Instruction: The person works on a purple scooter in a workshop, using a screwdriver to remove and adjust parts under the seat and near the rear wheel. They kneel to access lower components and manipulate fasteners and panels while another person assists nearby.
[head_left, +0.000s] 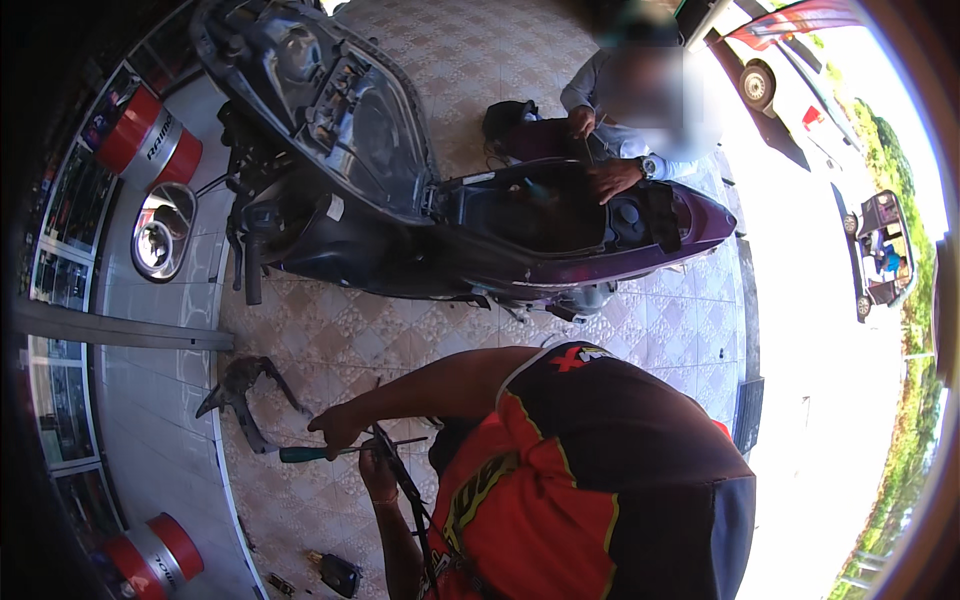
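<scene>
My right hand (340, 426) is closed at a screwdriver with a green handle (302, 454), its shaft crossing toward my left hand. My left hand (376, 474) grips a long, narrow black part (402, 472) that slants down toward my chest. Both hands are close together, low in front of my red and black shirt. Left of them, a curved black plastic piece (250, 400) lies on the tiles. Beyond my right arm stands a dark purple scooter (590, 262) with its seat (365, 130) raised and its storage well exposed.
A co-worker sits across the scooter, one hand (612, 180) at the rear body and the other (582, 122) near a thin rod. Red and silver drums (150, 140) stand by glass shelves. A small dark part (338, 573) lies on the floor. Vehicles stand outside.
</scene>
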